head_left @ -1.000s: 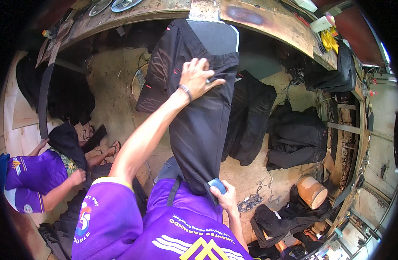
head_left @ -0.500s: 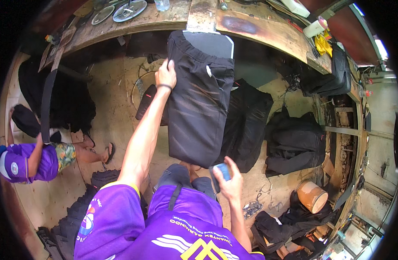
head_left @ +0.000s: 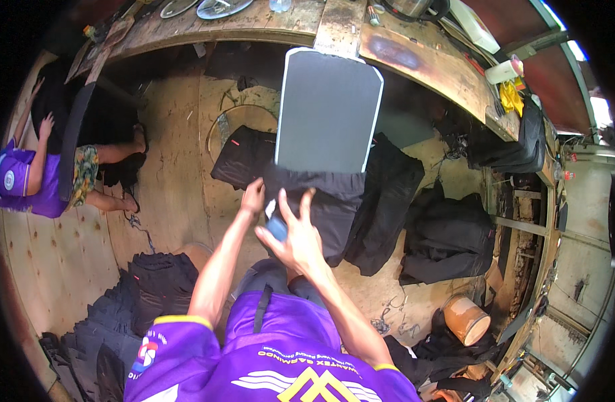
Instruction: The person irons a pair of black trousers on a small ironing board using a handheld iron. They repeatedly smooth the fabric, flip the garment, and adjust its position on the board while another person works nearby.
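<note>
A pair of black trousers [head_left: 314, 209] hangs at the near end of a flat grey board [head_left: 329, 110] with white edges, which juts from the workbench. The waistband lies around or over that end; I cannot tell which. My left hand [head_left: 254, 195] is closed on the left edge of the trousers. Over their front is my right hand [head_left: 299, 242], index and middle fingers stretched out, with a small blue-and-dark object [head_left: 277, 228] held at the thumb. Its kind is not clear. A small white tag [head_left: 270, 208] shows beside it.
Other black garments lie left of the board [head_left: 244, 157], right of it [head_left: 391, 201] and farther right [head_left: 448, 234]. A wooden workbench [head_left: 281, 27] runs across the back. A brown drum-shaped container [head_left: 465, 318] sits lower right. At far left, a person [head_left: 43, 174] handles dark cloth.
The trousers have slid down toward me, baring most of the board. My left hand came down with them; my right hand moved up and left onto their front.
</note>
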### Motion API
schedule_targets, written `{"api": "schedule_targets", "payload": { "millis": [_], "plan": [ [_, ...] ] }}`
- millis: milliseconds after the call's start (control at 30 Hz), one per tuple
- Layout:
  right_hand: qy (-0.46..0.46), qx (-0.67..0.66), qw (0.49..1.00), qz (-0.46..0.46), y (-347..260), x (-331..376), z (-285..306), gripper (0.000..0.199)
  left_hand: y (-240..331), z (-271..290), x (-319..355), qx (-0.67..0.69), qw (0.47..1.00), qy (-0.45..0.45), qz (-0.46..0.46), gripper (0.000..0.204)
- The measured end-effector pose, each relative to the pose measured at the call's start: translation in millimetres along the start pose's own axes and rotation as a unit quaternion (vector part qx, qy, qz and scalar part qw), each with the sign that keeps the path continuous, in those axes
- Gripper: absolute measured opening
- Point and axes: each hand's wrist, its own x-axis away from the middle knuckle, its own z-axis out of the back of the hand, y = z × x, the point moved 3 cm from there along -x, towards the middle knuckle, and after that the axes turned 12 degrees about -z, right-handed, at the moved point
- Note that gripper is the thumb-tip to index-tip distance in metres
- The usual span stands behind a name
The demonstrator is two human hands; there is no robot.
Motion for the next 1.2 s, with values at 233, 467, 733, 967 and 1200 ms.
{"api": "schedule_targets", "payload": {
  "millis": [233, 467, 733, 967, 1200],
  "plan": [
    [0.082, -0.242, 0.965, 0.062, 34, -1, 73, 0.081, 142, 32, 30, 0.131, 0.948, 0.282, -0.070, 0.044],
    [0.306, -0.385, 0.871, 0.028, 77, -2, 88, 0.051, 191, -35, 1, -0.202, 0.964, 0.171, 0.003, 0.119],
    [0.417, -0.068, 0.891, 0.167, 57, -71, 100, 0.081, 194, 45, -72, -0.184, 0.943, 0.256, -0.111, 0.082],
    [0.447, -0.007, 0.872, 0.201, 43, -161, 108, 0.087, 224, -13, -71, -0.161, 0.977, 0.138, -0.010, 0.122],
    [0.457, 0.012, 0.868, 0.195, -1, -296, 156, 0.080, 232, 21, -229, -0.109, 0.987, 0.115, -0.017, 0.121]
  ]
}}
